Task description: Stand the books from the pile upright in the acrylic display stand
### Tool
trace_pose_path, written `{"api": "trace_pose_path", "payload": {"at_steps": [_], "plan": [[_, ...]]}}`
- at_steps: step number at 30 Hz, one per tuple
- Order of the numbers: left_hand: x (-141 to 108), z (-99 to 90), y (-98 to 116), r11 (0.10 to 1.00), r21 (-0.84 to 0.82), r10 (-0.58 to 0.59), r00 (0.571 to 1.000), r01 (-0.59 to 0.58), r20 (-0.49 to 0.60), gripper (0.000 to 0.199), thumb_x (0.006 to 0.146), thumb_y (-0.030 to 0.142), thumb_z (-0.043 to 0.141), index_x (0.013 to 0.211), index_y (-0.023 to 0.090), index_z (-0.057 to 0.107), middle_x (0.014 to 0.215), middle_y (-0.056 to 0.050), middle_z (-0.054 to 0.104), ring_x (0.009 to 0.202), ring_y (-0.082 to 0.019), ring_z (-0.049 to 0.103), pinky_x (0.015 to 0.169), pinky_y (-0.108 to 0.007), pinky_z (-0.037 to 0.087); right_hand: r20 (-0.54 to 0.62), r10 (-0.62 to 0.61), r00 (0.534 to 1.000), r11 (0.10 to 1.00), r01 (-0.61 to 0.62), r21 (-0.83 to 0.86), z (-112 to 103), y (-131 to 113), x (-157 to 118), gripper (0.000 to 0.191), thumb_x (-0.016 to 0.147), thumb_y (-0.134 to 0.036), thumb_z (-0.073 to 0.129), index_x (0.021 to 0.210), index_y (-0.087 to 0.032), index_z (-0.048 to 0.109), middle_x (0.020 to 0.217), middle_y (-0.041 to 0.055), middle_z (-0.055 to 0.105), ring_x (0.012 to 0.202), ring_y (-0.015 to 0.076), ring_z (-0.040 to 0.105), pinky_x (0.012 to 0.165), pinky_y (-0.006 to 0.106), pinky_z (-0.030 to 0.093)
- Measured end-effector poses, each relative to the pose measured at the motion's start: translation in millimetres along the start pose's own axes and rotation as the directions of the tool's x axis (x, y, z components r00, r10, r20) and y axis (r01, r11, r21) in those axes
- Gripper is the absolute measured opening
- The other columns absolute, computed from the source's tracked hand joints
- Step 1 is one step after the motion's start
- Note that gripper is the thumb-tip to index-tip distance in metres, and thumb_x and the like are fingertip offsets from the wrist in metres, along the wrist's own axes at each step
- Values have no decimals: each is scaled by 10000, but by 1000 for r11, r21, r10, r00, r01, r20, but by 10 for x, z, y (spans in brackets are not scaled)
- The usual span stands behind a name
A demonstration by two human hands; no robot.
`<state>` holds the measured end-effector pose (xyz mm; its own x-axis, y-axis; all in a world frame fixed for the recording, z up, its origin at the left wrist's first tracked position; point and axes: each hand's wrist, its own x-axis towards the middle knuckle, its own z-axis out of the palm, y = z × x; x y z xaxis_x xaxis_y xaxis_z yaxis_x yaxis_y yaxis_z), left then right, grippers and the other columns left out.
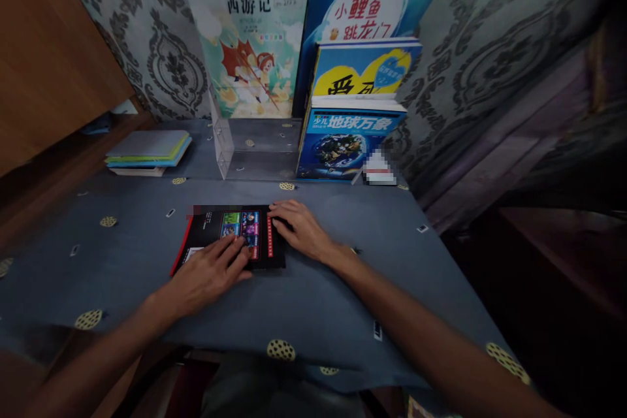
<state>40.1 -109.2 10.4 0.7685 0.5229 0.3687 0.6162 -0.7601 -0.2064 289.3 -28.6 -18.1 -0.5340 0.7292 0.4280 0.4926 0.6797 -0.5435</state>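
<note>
A black book [214, 226] with a red spine edge and small colourful pictures lies on the cloth-covered table in front of me. My left hand [215, 271] rests flat over its lower middle, fingers stretched out and covering part of the pictures. At the book's upper right corner, my right hand [300, 228] touches the edge with its fingertips, the thumb held apart from the fingers. Neither hand wraps round the book.
Behind the book, a clear acrylic stand [223, 150] holds upright picture books, among them a white-green one [249, 32] and a blue Earth book [345, 144]. A stack of books [147, 150] lies at the back left. A blue patterned tablecloth [343, 326] covers the table.
</note>
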Motion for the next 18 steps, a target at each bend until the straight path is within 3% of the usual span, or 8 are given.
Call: {"api": "trace_pose_path", "payload": {"at_steps": [3, 6, 9, 11, 14, 18], "plan": [[56, -62, -26, 1000, -25, -13, 999, 12, -39, 334, 1046, 301, 358, 1044, 138, 649, 1033, -134, 753, 990, -238, 722, 829, -345, 584, 4, 25, 1000, 999, -25, 46, -14, -18, 7, 280, 1006, -312, 490, 1143, -187, 699, 1213, 123, 707, 1221, 259, 590, 1043, 482, 445], [142, -177, -81, 977, -161, -141, 990, 138, -6, 339, 1050, 307, 332, 923, 173, 616, 817, -67, 735, 713, -164, 705, 613, -242, 522, -2, 69, 998, 987, -68, 145, -55, -38, 27, 388, 1040, -402, 394, 1083, -204, 725, 1188, 102, 719, 1198, 245, 604, 1052, 461, 437], [235, -336, -140, 883, -340, -315, 946, 324, 83, 300, 1030, 311, 344, 859, 204, 565, 600, 26, 600, 477, -107, 549, 480, -206, 367, -26, 118, 993, 950, -106, 295, -121, -44, 43, 477, 1042, -465, 340, 1004, -215, 744, 1091, 71, 741, 1134, 233, 630, 1025, 422, 451], [300, -451, -179, 790, -425, -417, 895, 442, 156, 289, 1006, 332, 345, 835, 216, 547, 548, 56, 520, 432, -95, 471, 469, -205, 325, -31, 168, 985, 909, -143, 391, -156, -36, 49, 438, 1002, -513, 427, 1023, -212, 745, 1073, 66, 739, 1096, 237, 640, 998, 411, 463], [403, -614, -238, 684, -493, -525, 832, 537, 177, 310, 968, 385, 361, 750, 224, 513, 526, 61, 456, 443, -97, 428, 472, -204, 316, -10, 251, 968, 817, -206, 538, -155, -20, 61, 413, 855, -541, 658, 1098, -212, 723, 1085, 62, 725, 1032, 235, 653, 950, 396, 489], [536, -796, -314, 624, -566, -596, 797, 539, 101, 372, 931, 435, 423, 632, 216, 448, 529, 49, 408, 478, -103, 399, 474, -216, 311, 9, 351, 936, 575, -223, 787, -81, -64, 88, 546, 725, -521, 788, 1172, -235, 660, 1076, 39, 715, 965, 194, 662, 865, 334, 535]]}}
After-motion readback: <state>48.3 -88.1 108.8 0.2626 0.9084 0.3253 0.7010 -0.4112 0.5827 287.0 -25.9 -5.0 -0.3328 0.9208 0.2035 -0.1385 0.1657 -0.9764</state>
